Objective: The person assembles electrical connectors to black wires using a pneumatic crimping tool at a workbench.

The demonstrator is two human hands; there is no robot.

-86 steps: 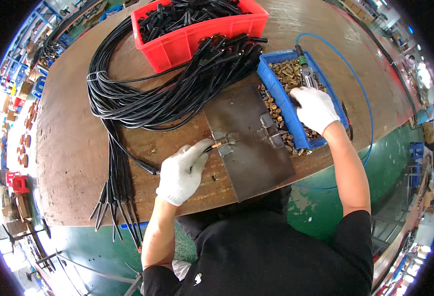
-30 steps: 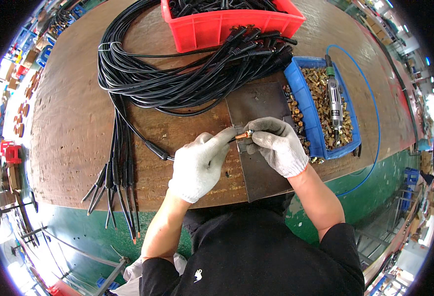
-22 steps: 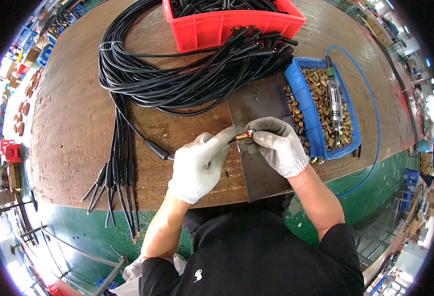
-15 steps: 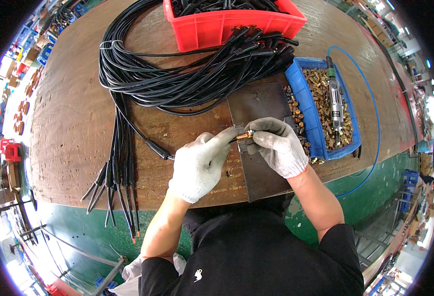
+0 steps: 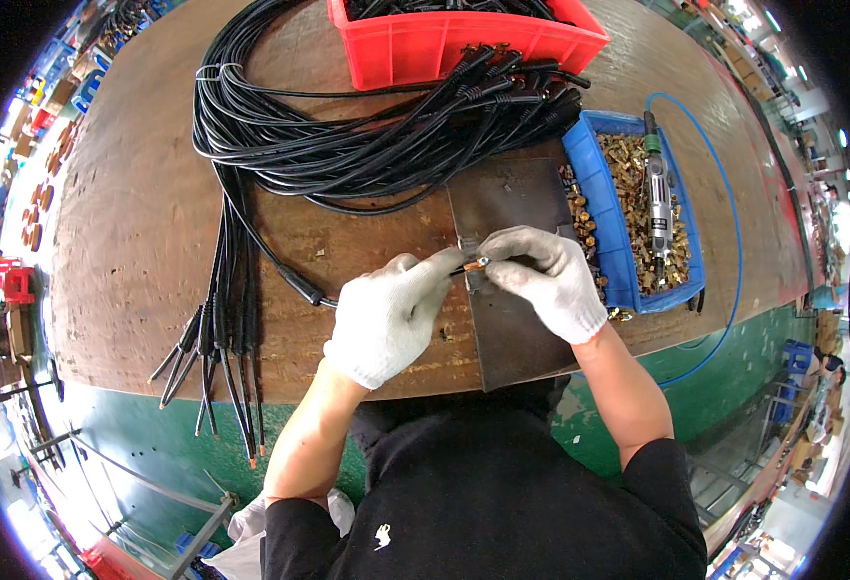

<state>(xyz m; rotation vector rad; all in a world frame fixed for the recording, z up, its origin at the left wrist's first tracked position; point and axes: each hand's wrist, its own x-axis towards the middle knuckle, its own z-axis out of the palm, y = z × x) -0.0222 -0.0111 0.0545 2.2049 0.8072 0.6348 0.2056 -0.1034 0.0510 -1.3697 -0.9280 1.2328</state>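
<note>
Black rubbery cable ends (image 5: 217,358) hang off the left edge of the wooden worktop (image 5: 135,222), part of a big looped cable bundle (image 5: 348,145) that runs back toward the red bin (image 5: 464,39). One cable (image 5: 294,280) snakes out of the loops to the middle, where both gloved hands meet over a dark metal plate (image 5: 512,329).

The left hand (image 5: 386,314) is closed around the cable's end, forefinger stretched along it. The right hand (image 5: 546,275) pinches a small brass fitting (image 5: 476,263) right at that tip, so the hands are practically touching, both clamped on their own piece.

My guess on handling: the cable is floppy and its weight drags sideways, so gripping close to the end like this looks like the way to keep it steady. The fitting looks tiny, hard and smooth, slippery in knit gloves, so it's fingertip work only, held by its sides.

Further right there's a blue tray (image 5: 594,193) full of more brass parts (image 5: 638,174), with a pneumatic driver (image 5: 657,193) lying on top, fed by a blue hose (image 5: 734,251).
</note>
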